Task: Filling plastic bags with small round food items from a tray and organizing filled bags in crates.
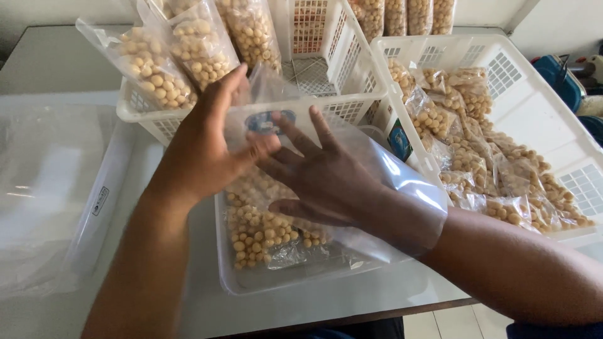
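Left hand [204, 147]: we pinch the mouth of the clear bag [377, 182] by its top edge.
Right hand [323, 179]: we have it inside the bag, fingers spread.
Bag: held above the tray [264, 282] of loose snack balls [257, 229].

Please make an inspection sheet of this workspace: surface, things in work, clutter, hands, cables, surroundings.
Surface: pale table, a clear plastic sheet lying on its left part.
Things in work: empty clear bag pulled over the right hand; clear tray of loose round snacks below.
Clutter: white basket with upright filled bags; larger white basket heaped with filled bags.
Hands: left hand grips the bag's mouth; right hand is inside the bag, fingers spread.
Cables: nothing seen.
Surroundings: white wall, tiled floor, blue object at far right.
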